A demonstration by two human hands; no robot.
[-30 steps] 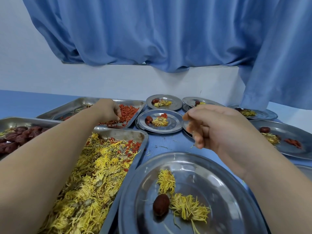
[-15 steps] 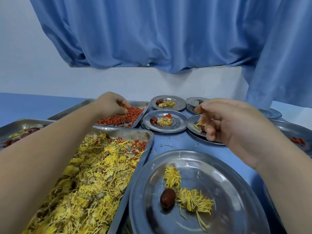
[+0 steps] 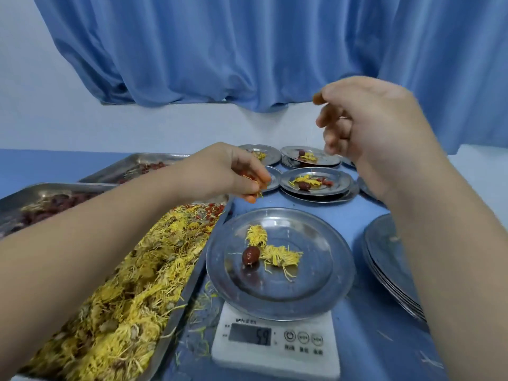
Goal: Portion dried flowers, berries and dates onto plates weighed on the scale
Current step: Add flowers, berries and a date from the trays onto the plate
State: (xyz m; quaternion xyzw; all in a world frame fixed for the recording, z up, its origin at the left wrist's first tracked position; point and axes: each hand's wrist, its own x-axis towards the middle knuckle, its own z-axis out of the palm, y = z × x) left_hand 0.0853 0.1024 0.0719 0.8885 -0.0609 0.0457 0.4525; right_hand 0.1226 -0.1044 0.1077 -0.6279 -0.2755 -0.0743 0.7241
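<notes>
The left hand's [image 3: 220,171] fingertips [image 3: 257,185] pinch red berries [image 3: 250,199] at 11 o'clock of the plate [image 3: 330,284] on the scale [image 3: 275,350]. Best to release them gently over its middle, watching the readout. The right hand [image 3: 368,125] hangs raised and loosely curled, and I cannot tell if it holds anything. The plate holds one date [image 3: 250,255] and two flower tufts [image 3: 280,257]. The flower tray [image 3: 189,295] lies at 9 o'clock.

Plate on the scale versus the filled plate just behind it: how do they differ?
The plate behind carries flowers, a date and red berries; the plate on the scale has flowers and a date only. The plate behind tops a stack; the other sits alone on the scale. Both are round steel plates.
</notes>
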